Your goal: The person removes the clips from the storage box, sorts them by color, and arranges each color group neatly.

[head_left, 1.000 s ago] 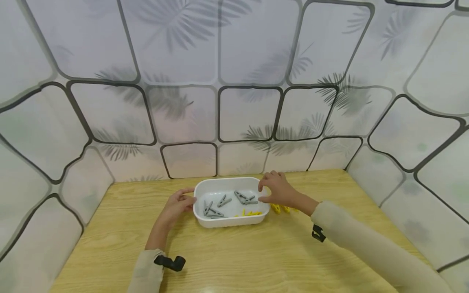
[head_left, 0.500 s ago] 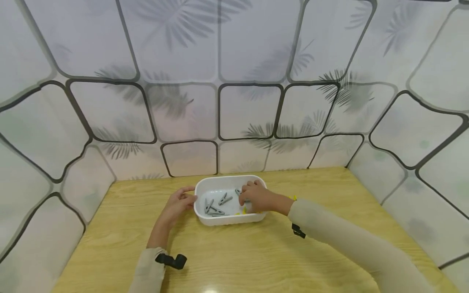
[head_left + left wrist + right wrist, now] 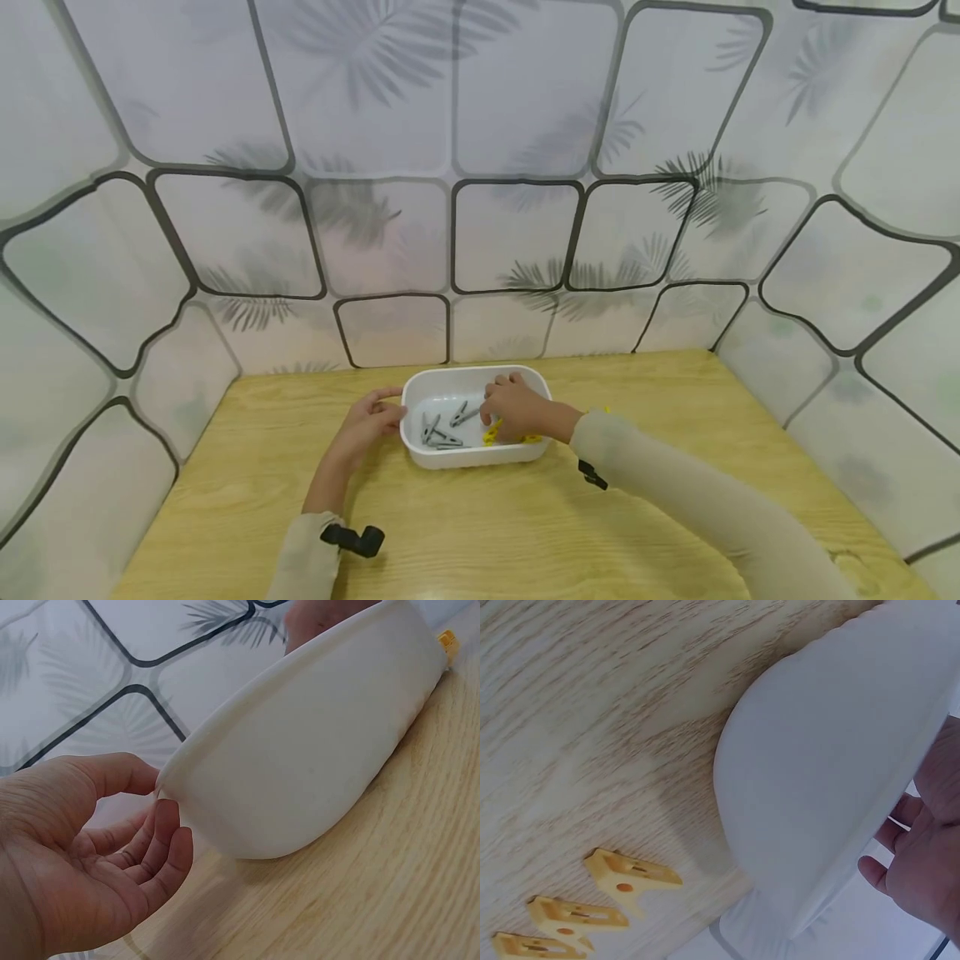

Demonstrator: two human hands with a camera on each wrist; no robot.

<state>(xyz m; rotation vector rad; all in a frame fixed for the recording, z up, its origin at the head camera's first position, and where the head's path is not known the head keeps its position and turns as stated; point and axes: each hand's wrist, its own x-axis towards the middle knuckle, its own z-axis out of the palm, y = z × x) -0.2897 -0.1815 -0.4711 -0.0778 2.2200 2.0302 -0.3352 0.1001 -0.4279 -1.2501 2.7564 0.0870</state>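
A white oblong tub [image 3: 476,455] stands on the wooden table, holding grey clothespins [image 3: 442,435] in its left half and yellow clothespins [image 3: 492,432] along its front wall. My left hand [image 3: 371,423] holds the tub's left end; in the left wrist view its fingertips [image 3: 166,810] meet right at the rim. My right hand [image 3: 517,410] reaches down inside the right half, fingers bent, beside the yellow clothespins. The hand covers part of the contents, and the tub wall hides the lower fingers in the right wrist view. I cannot tell whether it grips a clothespin.
Three yellow clothespins [image 3: 634,877] lie on the table outside the tub's right end, mostly hidden behind my right forearm in the head view. The wooden table [image 3: 465,533] extends in front of the tub. A patterned cloth wall [image 3: 502,237] rises behind and at both sides.
My right hand has moved left from the tub's right rim into the tub, then slightly farther left, covering some grey clothespins. The left hand stays at the left end.
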